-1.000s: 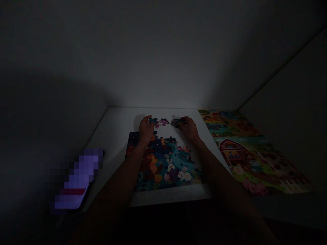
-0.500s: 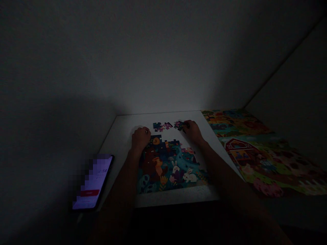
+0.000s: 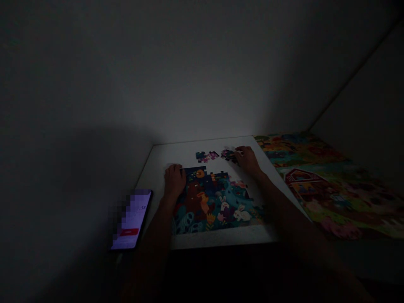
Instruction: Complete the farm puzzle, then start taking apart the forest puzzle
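Note:
A partly assembled jigsaw puzzle (image 3: 205, 202) with a bear, a fox and white rabbits lies on the white table. My left hand (image 3: 175, 181) rests flat along the puzzle's upper left edge, fingers stretched out and holding nothing. Beyond the puzzle's upper right side, my right hand (image 3: 248, 160) has its fingertips closed at a small heap of loose puzzle pieces (image 3: 227, 154). It seems to pinch a piece there, though dim light and the fingers hide most of it. Left of that heap, several other pieces (image 3: 206, 156) lie close together.
To the left, a phone (image 3: 132, 219) with a lit screen lies beside the puzzle. Two colourful pictures, a farm scene (image 3: 334, 202) and another one (image 3: 293, 147) behind it, cover the right side. A pale wall (image 3: 202, 84) rises behind the table.
My left hand has come down to the puzzle's edge, and its curled fingers have straightened. My right hand stays at the heap. The whole view has shifted slightly.

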`<state>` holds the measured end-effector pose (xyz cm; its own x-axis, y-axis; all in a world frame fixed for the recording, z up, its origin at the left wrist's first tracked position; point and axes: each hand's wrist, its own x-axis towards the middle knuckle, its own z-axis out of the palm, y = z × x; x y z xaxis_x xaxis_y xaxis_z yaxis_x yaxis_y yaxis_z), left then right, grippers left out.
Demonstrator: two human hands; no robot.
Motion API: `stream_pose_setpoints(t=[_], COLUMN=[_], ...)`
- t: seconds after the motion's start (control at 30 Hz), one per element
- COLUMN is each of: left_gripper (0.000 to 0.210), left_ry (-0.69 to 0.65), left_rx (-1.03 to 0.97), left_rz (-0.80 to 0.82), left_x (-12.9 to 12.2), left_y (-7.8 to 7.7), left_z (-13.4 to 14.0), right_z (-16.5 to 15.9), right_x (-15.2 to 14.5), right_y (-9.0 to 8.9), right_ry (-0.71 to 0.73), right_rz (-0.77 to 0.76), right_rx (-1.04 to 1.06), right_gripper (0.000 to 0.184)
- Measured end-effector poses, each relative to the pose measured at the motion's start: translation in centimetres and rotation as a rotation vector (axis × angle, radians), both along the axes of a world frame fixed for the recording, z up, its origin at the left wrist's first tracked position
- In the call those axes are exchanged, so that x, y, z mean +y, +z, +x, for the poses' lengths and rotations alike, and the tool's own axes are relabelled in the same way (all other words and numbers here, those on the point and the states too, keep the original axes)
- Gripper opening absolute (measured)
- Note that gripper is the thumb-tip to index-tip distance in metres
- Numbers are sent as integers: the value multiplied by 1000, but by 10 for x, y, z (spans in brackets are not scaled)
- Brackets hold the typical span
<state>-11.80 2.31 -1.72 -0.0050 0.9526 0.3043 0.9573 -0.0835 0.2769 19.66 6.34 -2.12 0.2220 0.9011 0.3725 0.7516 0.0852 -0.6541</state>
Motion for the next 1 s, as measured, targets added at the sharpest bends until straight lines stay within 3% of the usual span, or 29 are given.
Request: stream_pose_setpoints(t=[0.13, 0.27, 0.63, 0.73, 1.0], left_gripper=[27, 26, 25, 24, 19], left_ry=[0, 13, 20, 29, 24], left_rx=[3, 26, -47, -76, -110], left_rz=[-6, -38, -48, -46, -41], left_x=[-2, -4, -7, -6, -5], left_y=[5, 10, 12, 11, 13], left_z=[2, 3, 5, 5, 4], right_z=[8, 18, 23, 22, 17], right_x=[-16, -51, -202, -215, -215], right_y=[18, 27, -1, -3, 0], right_ry=[41, 128, 38, 73, 152], right_rz=[51, 21, -101, -117, -176], right_rx=[37, 38, -62, -128, -209], right_gripper=[29, 30, 32, 32, 40])
